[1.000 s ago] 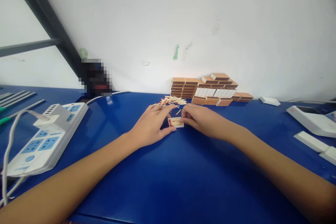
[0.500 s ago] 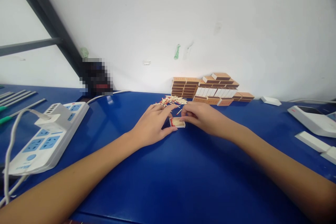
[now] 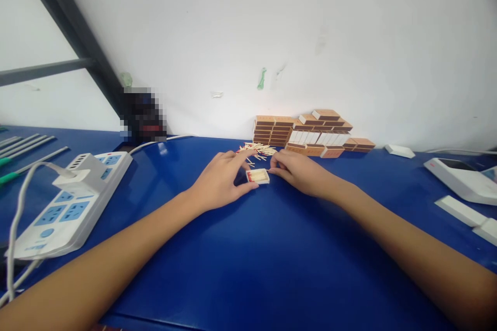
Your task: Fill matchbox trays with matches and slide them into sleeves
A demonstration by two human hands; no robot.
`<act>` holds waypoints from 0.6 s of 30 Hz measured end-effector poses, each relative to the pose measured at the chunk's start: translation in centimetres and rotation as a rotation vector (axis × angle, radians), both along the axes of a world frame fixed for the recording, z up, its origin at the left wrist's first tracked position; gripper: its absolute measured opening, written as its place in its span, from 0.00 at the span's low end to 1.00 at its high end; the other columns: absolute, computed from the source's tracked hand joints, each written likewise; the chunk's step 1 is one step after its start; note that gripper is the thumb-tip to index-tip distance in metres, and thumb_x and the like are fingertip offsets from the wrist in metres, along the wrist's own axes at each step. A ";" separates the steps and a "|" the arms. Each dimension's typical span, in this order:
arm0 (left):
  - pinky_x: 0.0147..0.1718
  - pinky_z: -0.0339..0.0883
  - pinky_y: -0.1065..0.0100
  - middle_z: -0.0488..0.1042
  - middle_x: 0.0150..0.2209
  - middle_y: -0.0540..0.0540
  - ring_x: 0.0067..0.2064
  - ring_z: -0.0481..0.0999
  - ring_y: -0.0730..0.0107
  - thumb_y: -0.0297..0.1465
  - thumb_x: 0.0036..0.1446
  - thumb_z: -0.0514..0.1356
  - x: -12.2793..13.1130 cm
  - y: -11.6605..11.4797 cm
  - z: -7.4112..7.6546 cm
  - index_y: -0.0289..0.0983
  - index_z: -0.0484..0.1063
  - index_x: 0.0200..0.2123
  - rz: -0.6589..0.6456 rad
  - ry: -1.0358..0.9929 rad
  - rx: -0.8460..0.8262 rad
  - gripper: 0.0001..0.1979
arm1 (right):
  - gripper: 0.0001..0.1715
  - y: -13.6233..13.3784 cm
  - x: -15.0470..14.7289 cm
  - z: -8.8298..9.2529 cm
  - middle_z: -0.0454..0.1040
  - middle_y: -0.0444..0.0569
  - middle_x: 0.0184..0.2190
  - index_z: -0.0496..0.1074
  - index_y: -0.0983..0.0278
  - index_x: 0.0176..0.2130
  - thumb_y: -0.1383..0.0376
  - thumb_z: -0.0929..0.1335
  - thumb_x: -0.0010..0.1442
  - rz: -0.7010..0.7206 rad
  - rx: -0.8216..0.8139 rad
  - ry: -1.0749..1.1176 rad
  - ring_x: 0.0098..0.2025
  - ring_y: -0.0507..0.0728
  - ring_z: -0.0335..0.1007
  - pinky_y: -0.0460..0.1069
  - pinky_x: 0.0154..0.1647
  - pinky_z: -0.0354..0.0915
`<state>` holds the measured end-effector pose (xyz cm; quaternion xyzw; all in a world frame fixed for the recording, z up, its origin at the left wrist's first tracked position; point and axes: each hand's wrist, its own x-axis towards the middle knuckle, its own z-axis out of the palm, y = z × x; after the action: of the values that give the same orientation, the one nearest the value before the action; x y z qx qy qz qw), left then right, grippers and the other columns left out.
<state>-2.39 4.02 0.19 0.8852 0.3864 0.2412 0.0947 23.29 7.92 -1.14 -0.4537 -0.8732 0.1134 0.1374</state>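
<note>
Half encircled a flimsy-looking tray (image 3: 264, 182), pinching its walls in left hand (image 3: 215, 181) and perhaps a match (image 3: 268, 169) in right hand (image 3: 298, 171).

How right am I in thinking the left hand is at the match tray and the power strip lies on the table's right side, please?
Only the side is wrong: the head view shows the power strip on the left; the left hand is at the match tray.

Soft, even light is washing the white wall (image 3: 217, 36), while the blue table (image 3: 248, 269) is catching faint glare. The wide lens is stretching both forearms (image 3: 128, 256) toward the edges, pixelation is masking a dark patch (image 3: 143, 114), and the matches (image 3: 262, 149) are looking soft.
</note>
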 end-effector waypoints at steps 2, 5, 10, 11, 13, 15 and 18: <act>0.56 0.65 0.51 0.82 0.49 0.47 0.54 0.74 0.53 0.37 0.62 0.69 -0.1 0.1 -0.1 0.42 0.57 0.69 0.018 0.011 0.013 0.37 | 0.09 -0.1 0.1 0.4 0.72 0.50 0.35 0.68 0.62 0.36 0.63 0.65 0.70 -0.004 -0.035 -0.005 0.37 0.58 0.67 0.51 0.38 0.60; 0.60 0.62 0.50 0.82 0.49 0.48 0.58 0.74 0.52 0.37 0.62 0.69 0.0 0.1 -0.4 0.42 0.58 0.68 -0.010 0.019 0.018 0.36 | 0.09 -0.7 -0.1 1.0 0.72 0.50 0.36 0.67 0.62 0.36 0.62 0.65 0.71 0.007 -0.001 0.072 0.36 0.58 0.66 0.51 0.38 0.60; 0.61 0.61 0.48 0.82 0.49 0.48 0.58 0.74 0.52 0.39 0.63 0.68 0.1 0.1 -0.6 0.43 0.59 0.67 -0.018 -0.010 -0.009 0.34 | 0.09 -2.3 -1.5 2.0 0.71 0.48 0.36 0.68 0.61 0.37 0.62 0.65 0.71 0.079 0.003 0.119 0.34 0.55 0.64 0.49 0.35 0.57; 0.60 0.61 0.48 0.82 0.48 0.48 0.58 0.75 0.52 0.39 0.63 0.68 0.1 0.0 -0.5 0.43 0.59 0.67 -0.026 -0.009 -0.006 0.34 | 0.09 -2.4 -1.7 2.1 0.71 0.48 0.35 0.69 0.61 0.37 0.62 0.65 0.71 0.084 -0.010 0.106 0.34 0.55 0.64 0.49 0.35 0.57; 0.60 0.62 0.48 0.82 0.48 0.48 0.58 0.74 0.52 0.39 0.63 0.68 0.2 -0.2 -0.4 0.43 0.59 0.66 -0.037 -0.004 0.009 0.33 | 0.09 -2.4 -2.0 2.2 0.71 0.47 0.33 0.70 0.62 0.37 0.62 0.65 0.70 0.062 0.009 0.123 0.33 0.55 0.64 0.49 0.34 0.56; 0.59 0.63 0.48 0.81 0.48 0.47 0.57 0.74 0.52 0.38 0.62 0.68 0.6 -0.7 -0.3 0.43 0.60 0.66 -0.043 0.001 0.022 0.33 | 0.09 -1.7 -1.9 2.2 0.70 0.45 0.29 0.71 0.62 0.36 0.61 0.66 0.69 -0.018 0.058 0.172 0.31 0.54 0.63 0.49 0.33 0.56; 0.56 0.66 0.50 0.80 0.48 0.45 0.54 0.75 0.53 0.40 0.62 0.68 1.2 -1.9 -0.4 0.41 0.59 0.67 -0.078 0.028 0.008 0.35 | 0.09 -0.3 -1.9 1.9 0.68 0.42 0.24 0.73 0.62 0.37 0.60 0.67 0.67 -0.168 0.051 0.186 0.27 0.54 0.63 0.50 0.31 0.55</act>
<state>-1.18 2.15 -0.19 0.9033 0.3518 0.2265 0.0949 21.40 7.60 0.72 -0.5091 -0.8182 0.1209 0.2382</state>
